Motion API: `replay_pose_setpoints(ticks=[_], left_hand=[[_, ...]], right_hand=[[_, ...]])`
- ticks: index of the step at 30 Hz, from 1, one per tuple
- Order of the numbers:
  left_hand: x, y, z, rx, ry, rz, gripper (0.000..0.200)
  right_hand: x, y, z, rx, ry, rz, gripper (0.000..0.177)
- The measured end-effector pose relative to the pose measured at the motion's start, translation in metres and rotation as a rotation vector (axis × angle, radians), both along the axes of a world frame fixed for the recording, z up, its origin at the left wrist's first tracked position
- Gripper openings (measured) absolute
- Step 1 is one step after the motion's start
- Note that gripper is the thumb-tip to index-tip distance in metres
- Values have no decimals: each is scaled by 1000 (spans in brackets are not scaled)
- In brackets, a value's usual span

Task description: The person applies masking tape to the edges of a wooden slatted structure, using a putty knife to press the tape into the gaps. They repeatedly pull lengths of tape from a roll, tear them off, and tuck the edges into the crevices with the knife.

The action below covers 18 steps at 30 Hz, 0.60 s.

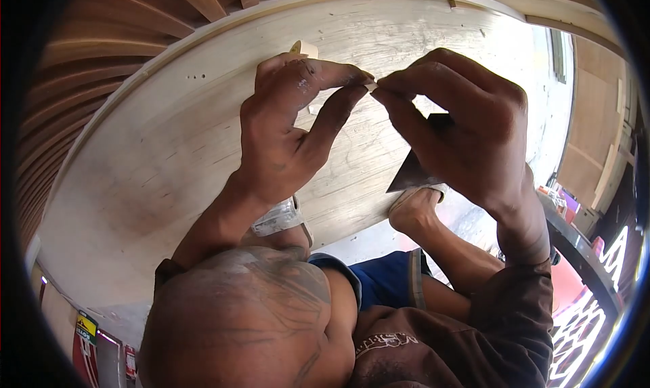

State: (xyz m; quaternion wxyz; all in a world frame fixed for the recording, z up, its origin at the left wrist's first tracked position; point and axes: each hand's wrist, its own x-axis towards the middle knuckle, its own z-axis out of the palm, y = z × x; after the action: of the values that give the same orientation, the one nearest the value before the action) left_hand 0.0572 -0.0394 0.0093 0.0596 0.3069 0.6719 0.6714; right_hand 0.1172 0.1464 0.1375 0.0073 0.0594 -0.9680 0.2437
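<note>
My left hand (288,117) and my right hand (467,110) are raised close together, thumb and forefinger of each pinched. Their fingertips meet around a tiny pale piece (372,87), of which only a sliver shows; I cannot tell its kind. Behind the knuckles of my left hand, a cream-coloured roll of tape (308,49) is partly visible. A dark flat sheet (409,175) with a pointed corner shows below my right thumb, its other part hidden behind the hand.
A large pale plywood board (169,144) spreads beneath my hands, with curved wooden slats (88,56) along its far and left edges. My sandaled feet (414,212) are at its near edge. To the right stand wooden panels (596,110) and a dark curved edge (575,242).
</note>
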Motion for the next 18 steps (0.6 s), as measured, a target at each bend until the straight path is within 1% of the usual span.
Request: replay_pose_setpoints(ticks=[2,3,5,6,8,9,11,12,14,18], left_hand=[[-2,-1,0,-89,156,0,17],[-2,0,0,-87,155,0,17],[0,3,2,-138,246,58,16],[0,4,0,-135,246,58,16],[0,6,-10,-139,316,68,35],[2,7,-13,-139,317,68,35],[7,9,-22,-131,-14,41,70],[4,6,-27,-161,-117,20,93],[0,-3,-34,-372,331,143,104],[20,-5,-40,-399,289,125,105]], right_hand=[[3,-5,5,30,-18,11,17],[2,-5,3,87,45,60,14],[2,-6,4,98,63,81,14],[3,-6,4,107,81,101,14],[2,-7,7,108,88,104,16],[2,-7,8,85,115,92,17],[0,-8,14,61,142,81,18],[0,-9,19,50,124,80,19],[1,-7,22,41,106,77,20],[0,-3,23,-55,84,28,22]])
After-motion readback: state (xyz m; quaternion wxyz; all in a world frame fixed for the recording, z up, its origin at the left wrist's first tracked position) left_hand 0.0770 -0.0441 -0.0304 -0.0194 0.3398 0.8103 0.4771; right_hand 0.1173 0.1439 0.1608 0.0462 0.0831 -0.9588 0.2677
